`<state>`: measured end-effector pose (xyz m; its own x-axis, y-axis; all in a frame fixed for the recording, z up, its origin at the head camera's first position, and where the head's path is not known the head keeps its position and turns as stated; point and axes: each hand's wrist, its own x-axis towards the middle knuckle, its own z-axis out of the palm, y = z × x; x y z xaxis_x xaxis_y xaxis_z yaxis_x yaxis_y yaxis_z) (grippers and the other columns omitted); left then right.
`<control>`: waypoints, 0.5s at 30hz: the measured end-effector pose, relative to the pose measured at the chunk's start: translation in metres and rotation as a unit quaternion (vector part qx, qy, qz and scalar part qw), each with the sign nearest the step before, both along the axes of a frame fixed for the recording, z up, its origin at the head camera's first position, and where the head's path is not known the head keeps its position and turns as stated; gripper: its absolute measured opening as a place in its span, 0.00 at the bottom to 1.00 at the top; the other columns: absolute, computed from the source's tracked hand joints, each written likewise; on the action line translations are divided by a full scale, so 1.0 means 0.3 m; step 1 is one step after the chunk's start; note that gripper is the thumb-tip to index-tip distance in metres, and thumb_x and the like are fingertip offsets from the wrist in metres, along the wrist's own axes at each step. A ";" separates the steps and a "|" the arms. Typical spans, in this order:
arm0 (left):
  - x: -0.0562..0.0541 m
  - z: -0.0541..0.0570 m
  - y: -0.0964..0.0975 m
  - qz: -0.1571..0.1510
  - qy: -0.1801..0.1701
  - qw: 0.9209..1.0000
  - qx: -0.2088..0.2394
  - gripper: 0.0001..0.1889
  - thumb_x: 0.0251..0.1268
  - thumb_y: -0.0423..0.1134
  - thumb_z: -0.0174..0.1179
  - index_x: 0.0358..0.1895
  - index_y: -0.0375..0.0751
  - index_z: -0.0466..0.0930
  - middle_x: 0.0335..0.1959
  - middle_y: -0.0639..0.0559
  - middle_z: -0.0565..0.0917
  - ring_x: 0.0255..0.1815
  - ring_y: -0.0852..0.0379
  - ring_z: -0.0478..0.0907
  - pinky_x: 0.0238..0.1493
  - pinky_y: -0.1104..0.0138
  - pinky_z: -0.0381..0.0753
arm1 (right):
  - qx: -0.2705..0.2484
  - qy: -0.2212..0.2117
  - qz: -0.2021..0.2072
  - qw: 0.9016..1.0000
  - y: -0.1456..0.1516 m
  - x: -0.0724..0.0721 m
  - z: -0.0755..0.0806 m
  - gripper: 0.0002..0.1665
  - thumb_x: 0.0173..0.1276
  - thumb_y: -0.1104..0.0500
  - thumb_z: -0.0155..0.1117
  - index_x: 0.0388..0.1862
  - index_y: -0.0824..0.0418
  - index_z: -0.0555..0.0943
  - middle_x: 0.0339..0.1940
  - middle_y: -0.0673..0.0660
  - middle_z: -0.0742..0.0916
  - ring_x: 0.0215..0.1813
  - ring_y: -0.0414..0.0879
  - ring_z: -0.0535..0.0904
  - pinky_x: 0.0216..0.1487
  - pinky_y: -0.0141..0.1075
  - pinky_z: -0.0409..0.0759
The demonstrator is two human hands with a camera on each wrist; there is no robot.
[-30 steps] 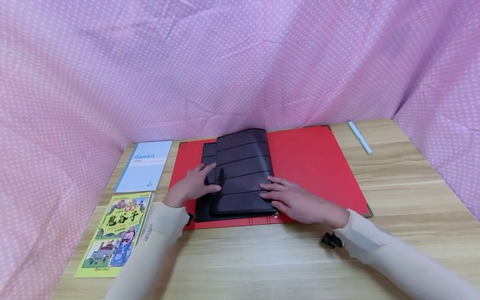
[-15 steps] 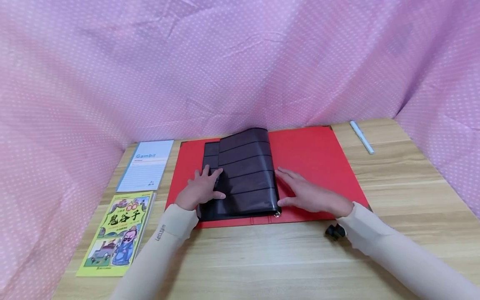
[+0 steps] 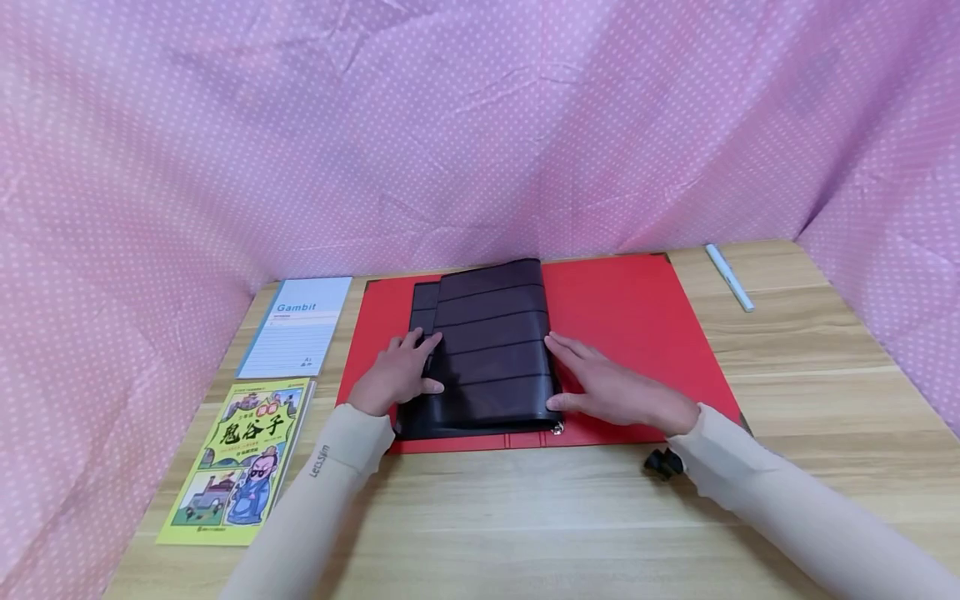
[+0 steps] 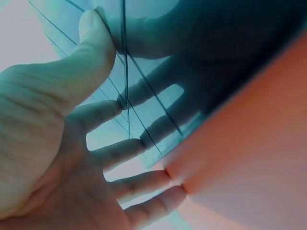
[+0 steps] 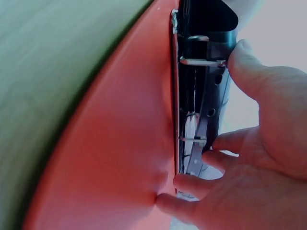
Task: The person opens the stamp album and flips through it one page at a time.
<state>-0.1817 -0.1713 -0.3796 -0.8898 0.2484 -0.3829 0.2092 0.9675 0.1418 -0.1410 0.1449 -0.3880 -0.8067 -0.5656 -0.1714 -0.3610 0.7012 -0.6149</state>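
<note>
A red ring binder (image 3: pixel 626 308) lies spread on the table, with black pocket pages (image 3: pixel 491 333) turned over to its left side. My left hand (image 3: pixel 393 377) has its fingers spread at the left edge of the pages; in the left wrist view its fingertips (image 4: pixel 132 149) touch the dark pages and the red cover. My right hand (image 3: pixel 611 386) touches the ring-side edge of the pages with thumb and fingertips. The right wrist view shows metal rings (image 5: pixel 201 63) passing through the punched page strip (image 5: pixel 211 103), beside my right thumb (image 5: pixel 244 57).
On the left lie a white-and-blue notebook (image 3: pixel 296 329) and, nearer, a yellow comic-style book (image 3: pixel 238 462). A pale blue pen (image 3: pixel 729 277) rests at the back right of the wooden table (image 3: pixel 525 533). A pink dotted cloth (image 3: pixel 450 125) hangs behind.
My right hand has shifted from the top of the pages to their right edge by the rings. My left hand has moved slightly right and stays spread at the left edge.
</note>
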 end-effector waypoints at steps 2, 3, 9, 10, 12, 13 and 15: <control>-0.005 -0.003 -0.006 -0.002 0.006 1.000 -0.002 0.44 0.58 0.49 0.66 0.75 0.46 0.52 0.73 0.37 0.52 0.69 0.35 0.51 0.62 0.45 0.63 | 0.007 0.003 -0.006 1.000 -0.013 0.001 0.004 0.58 0.58 0.33 0.62 0.78 0.53 0.45 0.77 0.53 0.51 0.74 0.54 0.48 0.63 0.50 0.67; -0.006 -0.005 -0.009 -0.003 0.008 1.000 -0.004 0.43 0.58 0.49 0.66 0.75 0.46 0.53 0.73 0.38 0.52 0.69 0.36 0.51 0.61 0.46 0.64 | 0.012 0.005 -0.010 1.000 -0.020 0.001 0.006 0.58 0.58 0.33 0.62 0.78 0.52 0.46 0.77 0.53 0.51 0.74 0.54 0.48 0.62 0.51 0.68; -0.003 -0.002 -0.023 -0.008 0.004 1.000 -0.002 0.44 0.57 0.48 0.67 0.74 0.43 0.54 0.73 0.39 0.51 0.70 0.36 0.50 0.59 0.47 0.68 | 0.039 0.019 -0.017 0.999 -0.055 0.002 0.015 0.58 0.56 0.34 0.65 0.77 0.52 0.50 0.76 0.54 0.54 0.73 0.56 0.51 0.60 0.57 0.67; -0.001 0.003 -0.026 -0.007 0.003 1.000 -0.002 0.44 0.56 0.48 0.67 0.74 0.43 0.55 0.73 0.39 0.51 0.70 0.36 0.50 0.59 0.48 0.69 | 0.041 0.020 -0.017 0.999 -0.059 0.001 0.016 0.57 0.56 0.34 0.66 0.77 0.51 0.50 0.76 0.54 0.55 0.73 0.56 0.51 0.60 0.58 0.66; 0.001 0.012 -0.032 -0.008 0.006 1.000 -0.003 0.44 0.55 0.46 0.69 0.73 0.40 0.56 0.73 0.38 0.51 0.70 0.36 0.50 0.57 0.48 0.70 | 0.044 0.020 -0.017 0.999 -0.068 -0.001 0.017 0.57 0.56 0.35 0.66 0.77 0.51 0.50 0.76 0.53 0.55 0.73 0.56 0.51 0.61 0.61 0.63; 0.003 0.016 -0.035 -0.009 0.009 1.000 -0.004 0.44 0.53 0.45 0.70 0.72 0.39 0.57 0.73 0.38 0.52 0.70 0.36 0.50 0.57 0.48 0.71 | 0.048 0.021 -0.016 0.999 -0.073 -0.002 0.017 0.56 0.56 0.35 0.66 0.77 0.50 0.51 0.76 0.53 0.55 0.73 0.56 0.51 0.62 0.62 0.61; 0.008 0.021 -0.041 -0.007 0.013 1.000 -0.009 0.45 0.50 0.44 0.72 0.71 0.36 0.59 0.72 0.37 0.53 0.70 0.37 0.52 0.56 0.49 0.72 | 0.059 0.022 -0.013 0.998 -0.081 -0.006 0.015 0.55 0.56 0.36 0.66 0.77 0.50 0.52 0.76 0.53 0.56 0.74 0.55 0.50 0.62 0.65 0.56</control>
<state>-0.1794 -0.1835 -0.3734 -0.8956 0.2546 -0.3648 0.2266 0.9668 0.1183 -0.1428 0.1205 -0.3835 -0.8292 -0.5219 -0.2001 -0.3659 0.7775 -0.5116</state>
